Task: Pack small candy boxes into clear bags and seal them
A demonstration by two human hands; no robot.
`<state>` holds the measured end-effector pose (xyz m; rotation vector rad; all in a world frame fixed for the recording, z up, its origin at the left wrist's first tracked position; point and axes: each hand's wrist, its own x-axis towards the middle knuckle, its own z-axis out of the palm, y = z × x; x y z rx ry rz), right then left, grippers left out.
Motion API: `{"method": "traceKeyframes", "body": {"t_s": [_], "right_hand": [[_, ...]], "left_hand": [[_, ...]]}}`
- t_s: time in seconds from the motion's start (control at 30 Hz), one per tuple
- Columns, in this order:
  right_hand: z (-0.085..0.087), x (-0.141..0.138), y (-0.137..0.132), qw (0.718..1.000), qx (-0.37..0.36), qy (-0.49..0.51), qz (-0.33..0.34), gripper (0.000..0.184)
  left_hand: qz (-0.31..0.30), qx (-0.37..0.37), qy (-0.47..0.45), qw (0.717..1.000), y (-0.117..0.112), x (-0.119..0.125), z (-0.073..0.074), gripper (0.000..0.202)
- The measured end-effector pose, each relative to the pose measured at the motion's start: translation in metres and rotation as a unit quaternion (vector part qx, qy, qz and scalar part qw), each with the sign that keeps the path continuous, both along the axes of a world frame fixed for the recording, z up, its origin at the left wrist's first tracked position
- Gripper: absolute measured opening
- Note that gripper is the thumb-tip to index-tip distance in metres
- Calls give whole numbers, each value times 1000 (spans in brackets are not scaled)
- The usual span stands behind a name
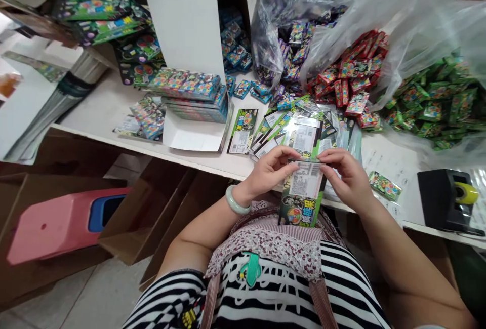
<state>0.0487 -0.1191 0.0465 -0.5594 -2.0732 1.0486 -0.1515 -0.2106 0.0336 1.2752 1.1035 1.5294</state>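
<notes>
Both my hands hold one printed package (302,193) upright against my lap, its white label facing me. My left hand (270,169), with a pale green bangle on the wrist, pinches the package's top left corner. Pinching the top right corner is my right hand (346,176). Just beyond my fingers lies a loose heap of similar glossy packages (296,131) on the white table (110,111).
Clear plastic bags (341,10) at the back hold purple, red (353,73) and green (436,98) small packs. A white display box (190,91) with stacked packs stands to the left. A black tape dispenser (446,200) sits right. Cardboard boxes and a pink stool (56,225) lie below.
</notes>
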Motion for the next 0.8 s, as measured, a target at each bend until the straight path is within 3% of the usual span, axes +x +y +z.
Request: {"method": "traceKeyframes", "body": {"t_s": [0.1, 0.27, 0.4, 0.6, 0.73, 0.8], "right_hand": [[-4, 6, 7, 1000, 5, 11, 11, 9], [-4, 12, -5, 1000, -25, 1, 7, 10], [1, 11, -11, 1000, -18, 4, 18, 12], [9, 8, -17, 1000, 2, 21, 19, 11], [1, 23, -8, 996, -82, 11, 42, 24], [-11, 49, 12, 990, -139, -5, -5, 37]], "left_hand": [[-6, 15, 33, 999, 6, 3, 1, 17], [-58, 8, 47, 997, 5, -2, -1, 14], [-49, 20, 74, 996, 4, -7, 5, 16], [-54, 66, 133, 987, 7, -5, 16, 2], [-25, 56, 134, 989, 9, -4, 14, 5], [-2, 45, 134, 990, 10, -5, 11, 5]]}}
